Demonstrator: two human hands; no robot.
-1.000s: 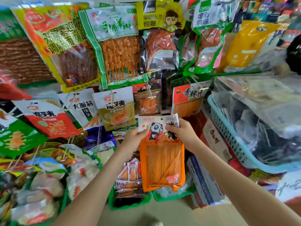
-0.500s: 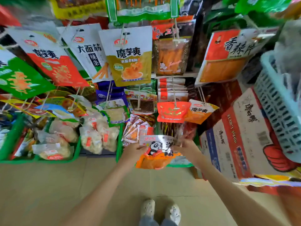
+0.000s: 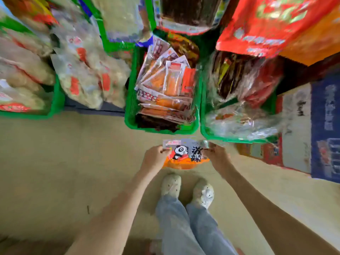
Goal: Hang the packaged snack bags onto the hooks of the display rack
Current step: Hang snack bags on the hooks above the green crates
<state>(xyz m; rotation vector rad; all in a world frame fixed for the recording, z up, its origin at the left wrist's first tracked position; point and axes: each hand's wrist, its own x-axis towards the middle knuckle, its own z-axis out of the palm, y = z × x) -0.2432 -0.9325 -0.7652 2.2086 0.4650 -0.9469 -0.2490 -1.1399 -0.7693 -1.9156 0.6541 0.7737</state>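
Here, both the left hand (image 3: 155, 157) and right hand (image 3: 215, 155) pinch a glossy, flat panda-printed orange snack bag (image 3: 185, 155) just before the green mesh basket (image 3: 130, 100).

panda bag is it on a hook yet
No, the left hand and right hand hold the panda bag by its top corners, over the floor.

The panda snack bag (image 3: 185, 153) was glossy plastic film, the green basket (image 3: 129, 100) beyond it smooth moulded plastic holding shiny clear-film packets (image 3: 171, 85), the floor (image 3: 73, 162) before that basket smooth and matt, the trousers (image 3: 176, 227) pale denim cloth.
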